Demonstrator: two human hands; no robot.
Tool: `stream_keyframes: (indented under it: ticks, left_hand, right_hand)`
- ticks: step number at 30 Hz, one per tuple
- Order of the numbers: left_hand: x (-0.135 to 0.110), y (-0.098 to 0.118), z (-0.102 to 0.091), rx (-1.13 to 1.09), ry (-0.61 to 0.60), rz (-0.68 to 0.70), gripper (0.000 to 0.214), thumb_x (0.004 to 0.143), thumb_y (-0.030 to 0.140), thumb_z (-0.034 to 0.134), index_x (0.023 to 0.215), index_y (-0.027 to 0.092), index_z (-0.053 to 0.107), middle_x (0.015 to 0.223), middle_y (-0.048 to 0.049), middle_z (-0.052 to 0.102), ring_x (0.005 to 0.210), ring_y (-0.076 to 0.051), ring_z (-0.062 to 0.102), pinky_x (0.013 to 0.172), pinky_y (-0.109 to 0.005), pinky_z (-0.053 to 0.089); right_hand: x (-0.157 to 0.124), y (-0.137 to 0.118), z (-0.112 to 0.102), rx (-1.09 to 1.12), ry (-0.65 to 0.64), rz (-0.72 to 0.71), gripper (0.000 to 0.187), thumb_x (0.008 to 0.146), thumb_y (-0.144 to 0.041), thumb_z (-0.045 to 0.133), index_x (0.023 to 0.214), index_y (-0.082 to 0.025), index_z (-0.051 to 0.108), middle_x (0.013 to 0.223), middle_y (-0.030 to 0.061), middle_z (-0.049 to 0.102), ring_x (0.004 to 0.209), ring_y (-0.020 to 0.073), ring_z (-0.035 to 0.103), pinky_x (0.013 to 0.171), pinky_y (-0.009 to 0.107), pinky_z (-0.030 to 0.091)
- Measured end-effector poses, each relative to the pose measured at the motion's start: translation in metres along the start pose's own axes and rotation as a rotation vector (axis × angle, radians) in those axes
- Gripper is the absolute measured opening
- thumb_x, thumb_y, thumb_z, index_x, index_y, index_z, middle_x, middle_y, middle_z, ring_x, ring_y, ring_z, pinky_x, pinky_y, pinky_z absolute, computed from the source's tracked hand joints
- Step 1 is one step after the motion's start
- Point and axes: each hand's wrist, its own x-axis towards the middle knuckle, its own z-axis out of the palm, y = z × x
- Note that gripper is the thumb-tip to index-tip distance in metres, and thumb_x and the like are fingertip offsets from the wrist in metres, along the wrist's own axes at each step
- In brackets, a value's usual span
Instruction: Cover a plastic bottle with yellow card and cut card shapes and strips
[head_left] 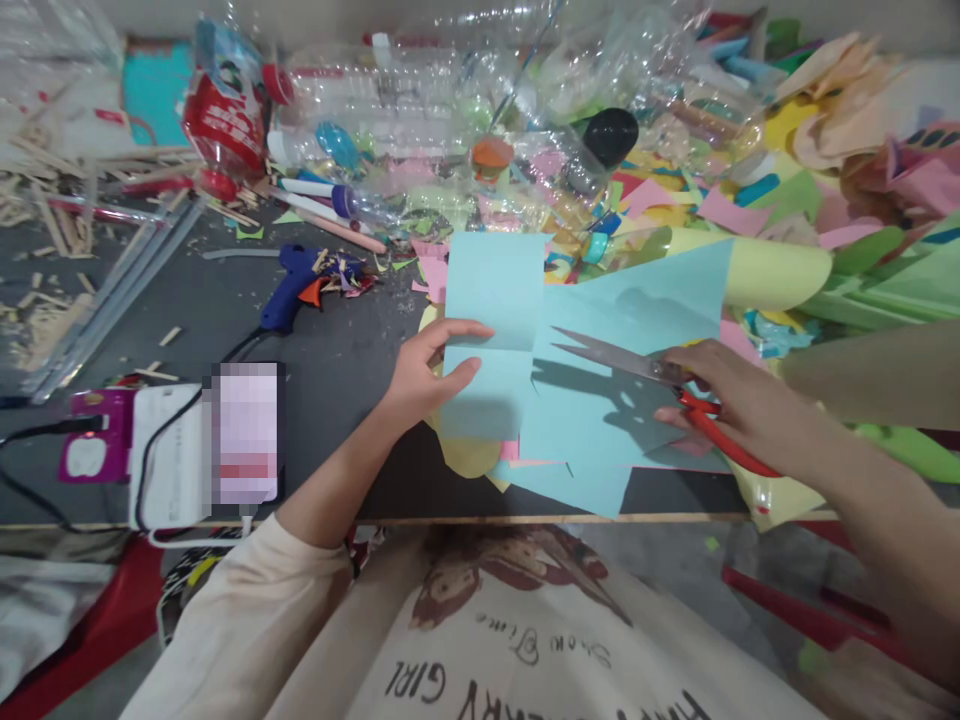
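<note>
My left hand (427,372) pinches the left edge of a light blue paper sheet (495,300), thumb on top and fingers beneath. My right hand (739,400) is closed on red-handled scissors (645,368). Their silver blades point left, with the tips at the cut edge of the blue paper near its middle. A larger piece of the same blue paper (637,310) lies under the blades, spreading to the right.
A blue glue gun (296,285) lies on the dark table (337,360). A phone (246,432) and a white charger block (161,455) sit at left. Clear plastic bottles (420,110), markers, wooden sticks (45,210) and coloured paper scraps (750,200) crowd the back and right.
</note>
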Motion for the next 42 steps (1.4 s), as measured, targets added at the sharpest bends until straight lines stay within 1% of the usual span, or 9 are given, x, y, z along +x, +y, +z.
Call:
stream_keyframes:
  ticks: [4,6,11,16,19,27,33,38,42]
  left_hand:
    - [0.000,0.002,0.001,0.054,-0.012,0.034,0.023,0.085,0.027,0.060,0.104,0.023,0.072,0.111,-0.0061,0.075,0.104,-0.023,0.070,0.090,-0.033,0.057]
    - [0.000,0.004,0.002,0.077,-0.032,0.038,0.022,0.085,0.025,0.059,0.102,0.023,0.072,0.110,-0.0056,0.075,0.104,-0.023,0.070,0.092,-0.034,0.057]
    - [0.000,0.007,0.005,0.101,-0.060,0.044,0.021,0.084,0.024,0.060,0.100,0.023,0.073,0.107,-0.0055,0.076,0.101,-0.022,0.071,0.091,-0.033,0.057]
    - [0.000,0.005,0.006,0.130,-0.071,0.033,0.021,0.085,0.028,0.061,0.102,0.024,0.073,0.108,-0.0056,0.076,0.096,-0.021,0.071,0.086,-0.032,0.058]
    - [0.000,0.004,0.005,0.131,-0.068,0.032,0.021,0.086,0.028,0.061,0.103,0.023,0.073,0.109,-0.0058,0.076,0.097,-0.021,0.071,0.086,-0.032,0.058]
    - [0.001,0.004,0.006,0.105,-0.066,0.061,0.021,0.085,0.024,0.060,0.102,0.023,0.073,0.108,-0.0056,0.076,0.099,-0.021,0.071,0.090,-0.031,0.057]
    - [0.000,0.003,0.005,0.151,-0.075,0.035,0.022,0.088,0.033,0.061,0.104,0.023,0.073,0.107,-0.0061,0.075,0.099,-0.021,0.070,0.087,-0.031,0.057]
    - [0.001,0.003,0.005,0.106,-0.071,0.075,0.021,0.085,0.023,0.060,0.102,0.023,0.073,0.107,-0.0052,0.076,0.100,-0.020,0.071,0.089,-0.029,0.056]
    - [0.001,0.004,0.005,0.109,-0.077,0.080,0.021,0.084,0.022,0.060,0.101,0.023,0.072,0.107,-0.0051,0.076,0.100,-0.021,0.071,0.090,-0.031,0.057]
  right_hand:
    - [0.005,-0.008,-0.004,-0.081,0.006,-0.019,0.059,0.095,-0.070,0.033,0.111,-0.020,0.061,0.096,0.0155,0.067,0.083,0.0278,0.065,0.066,0.038,0.052]
    - [0.008,-0.012,-0.004,-0.120,0.004,-0.059,0.066,0.093,-0.075,0.029,0.105,-0.020,0.064,0.091,0.0147,0.068,0.078,0.0268,0.066,0.064,0.037,0.051]
    - [0.017,-0.020,-0.003,-0.164,-0.022,-0.128,0.069,0.095,-0.072,0.025,0.108,-0.017,0.065,0.092,0.0156,0.070,0.077,0.0264,0.067,0.063,0.036,0.051]
    - [0.025,-0.023,0.000,-0.100,-0.025,-0.106,0.070,0.093,-0.076,0.027,0.110,-0.020,0.066,0.089,0.0120,0.069,0.074,0.0248,0.066,0.058,0.033,0.048]
    - [0.028,-0.022,0.002,-0.062,-0.014,-0.102,0.069,0.092,-0.077,0.029,0.109,-0.021,0.067,0.086,0.0104,0.068,0.070,0.0245,0.063,0.056,0.033,0.046]
    - [0.033,-0.025,0.001,-0.048,-0.032,-0.100,0.072,0.090,-0.080,0.027,0.107,-0.022,0.066,0.088,0.0105,0.068,0.069,0.0237,0.062,0.058,0.033,0.046]
    - [0.034,-0.029,-0.003,-0.041,-0.069,-0.094,0.077,0.090,-0.080,0.025,0.105,-0.017,0.067,0.087,0.0142,0.069,0.065,0.0220,0.060,0.057,0.033,0.046]
    - [0.033,-0.027,-0.001,-0.042,-0.062,-0.108,0.077,0.090,-0.079,0.025,0.107,-0.017,0.067,0.084,0.0127,0.068,0.064,0.0213,0.060,0.058,0.033,0.046]
    - [0.032,-0.028,-0.003,-0.032,-0.097,-0.092,0.083,0.089,-0.081,0.022,0.109,-0.014,0.067,0.080,0.0130,0.067,0.060,0.0211,0.059,0.054,0.032,0.044]
